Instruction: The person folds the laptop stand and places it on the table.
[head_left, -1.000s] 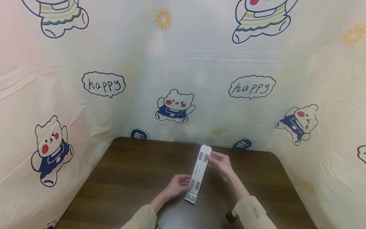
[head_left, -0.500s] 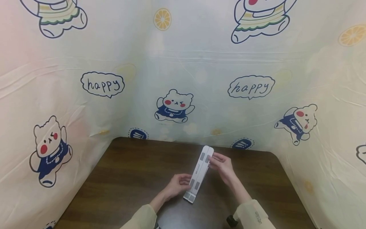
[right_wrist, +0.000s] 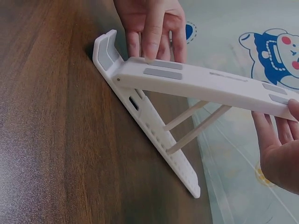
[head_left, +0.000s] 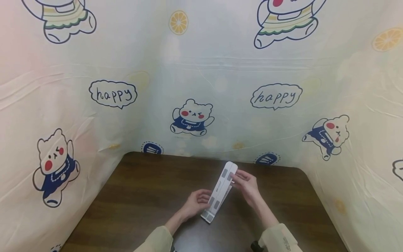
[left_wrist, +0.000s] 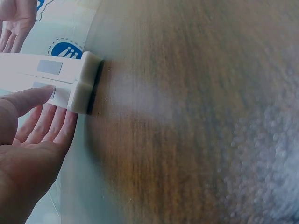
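Observation:
A white folding laptop stand (head_left: 221,189) with grey pads stands on the table, slanting from lower left to upper right. In the right wrist view its upper arm (right_wrist: 201,86) is raised at an angle from the ridged base (right_wrist: 152,128), with two thin struts (right_wrist: 201,126) between them. My left hand (head_left: 195,202) grips the upper arm near the hinged end, its thumb on a grey pad and its fingers beneath. At the far end my right hand (head_left: 248,185) pinches the same arm; its thumb is partly cut off in the right wrist view.
Dark wood-grain table (head_left: 141,182) lies under the stand, with rounded far corners. A pale curtain (head_left: 201,73) printed with cartoon bears closes off the back and both sides. Dark wrist gear (head_left: 256,246) shows by the right sleeve.
The stand's raised end has swung slightly to the right along with my right hand, and the base now shows below the arm. My left hand stays nearly in place near the hinge.

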`<action>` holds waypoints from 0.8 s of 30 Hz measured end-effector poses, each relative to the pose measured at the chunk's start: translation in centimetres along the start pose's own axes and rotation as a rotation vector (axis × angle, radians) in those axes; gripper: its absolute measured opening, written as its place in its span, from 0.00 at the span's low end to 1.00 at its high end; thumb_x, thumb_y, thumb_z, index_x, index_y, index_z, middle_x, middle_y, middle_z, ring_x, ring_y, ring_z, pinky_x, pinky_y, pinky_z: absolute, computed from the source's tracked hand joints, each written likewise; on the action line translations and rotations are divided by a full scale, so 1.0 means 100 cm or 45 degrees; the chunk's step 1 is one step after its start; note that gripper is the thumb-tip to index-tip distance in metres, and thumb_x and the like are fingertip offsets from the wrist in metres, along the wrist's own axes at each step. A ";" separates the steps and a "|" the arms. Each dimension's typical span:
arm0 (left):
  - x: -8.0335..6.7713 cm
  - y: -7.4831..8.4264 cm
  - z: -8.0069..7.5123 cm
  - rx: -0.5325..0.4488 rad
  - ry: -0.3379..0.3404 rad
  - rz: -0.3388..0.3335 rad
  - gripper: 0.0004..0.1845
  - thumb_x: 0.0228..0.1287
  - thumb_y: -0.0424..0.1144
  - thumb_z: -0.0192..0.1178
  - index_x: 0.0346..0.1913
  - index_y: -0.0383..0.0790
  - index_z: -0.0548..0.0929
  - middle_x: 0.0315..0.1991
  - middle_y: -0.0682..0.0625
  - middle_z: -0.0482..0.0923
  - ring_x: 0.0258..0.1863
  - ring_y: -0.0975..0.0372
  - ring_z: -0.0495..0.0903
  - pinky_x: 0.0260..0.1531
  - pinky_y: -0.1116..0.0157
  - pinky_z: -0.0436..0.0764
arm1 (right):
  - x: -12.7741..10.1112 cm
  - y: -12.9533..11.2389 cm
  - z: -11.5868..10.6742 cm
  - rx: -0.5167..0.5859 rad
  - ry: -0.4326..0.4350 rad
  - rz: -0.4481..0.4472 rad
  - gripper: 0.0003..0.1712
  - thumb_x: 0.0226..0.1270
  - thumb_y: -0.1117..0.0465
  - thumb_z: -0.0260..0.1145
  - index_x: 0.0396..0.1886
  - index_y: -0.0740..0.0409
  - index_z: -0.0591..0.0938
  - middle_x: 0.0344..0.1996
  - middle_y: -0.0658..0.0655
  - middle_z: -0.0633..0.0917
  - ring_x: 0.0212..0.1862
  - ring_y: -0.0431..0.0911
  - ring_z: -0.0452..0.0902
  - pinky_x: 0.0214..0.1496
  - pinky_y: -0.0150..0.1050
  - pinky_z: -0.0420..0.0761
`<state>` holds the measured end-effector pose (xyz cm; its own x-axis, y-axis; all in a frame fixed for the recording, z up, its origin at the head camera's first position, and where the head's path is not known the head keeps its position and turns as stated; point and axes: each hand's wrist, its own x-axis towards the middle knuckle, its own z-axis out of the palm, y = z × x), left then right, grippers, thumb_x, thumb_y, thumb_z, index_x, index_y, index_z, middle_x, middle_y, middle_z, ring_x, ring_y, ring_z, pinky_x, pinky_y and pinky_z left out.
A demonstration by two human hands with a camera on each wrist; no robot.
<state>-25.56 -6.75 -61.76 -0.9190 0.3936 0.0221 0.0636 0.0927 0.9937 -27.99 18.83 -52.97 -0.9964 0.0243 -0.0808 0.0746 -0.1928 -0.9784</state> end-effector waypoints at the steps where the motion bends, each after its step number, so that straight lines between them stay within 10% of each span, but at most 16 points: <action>1: 0.000 0.000 0.000 -0.001 0.002 0.002 0.28 0.66 0.21 0.70 0.68 0.23 0.79 0.56 0.29 0.88 0.55 0.45 0.90 0.54 0.64 0.91 | -0.001 0.000 0.001 -0.001 0.010 -0.002 0.22 0.77 0.71 0.70 0.66 0.76 0.80 0.50 0.59 0.95 0.44 0.41 0.94 0.53 0.39 0.94; 24: 0.002 -0.001 0.002 0.053 0.050 -0.039 0.24 0.70 0.25 0.69 0.67 0.28 0.83 0.60 0.32 0.88 0.59 0.45 0.89 0.61 0.51 0.90 | -0.013 0.004 0.015 0.008 0.223 -0.064 0.19 0.77 0.70 0.71 0.61 0.77 0.83 0.43 0.55 0.95 0.41 0.39 0.93 0.55 0.43 0.94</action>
<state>-25.65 -6.48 -61.87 -0.9352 0.3542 -0.0032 0.0506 0.1425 0.9885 -26.78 17.23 -52.94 -0.9768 0.2042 -0.0645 0.0244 -0.1933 -0.9808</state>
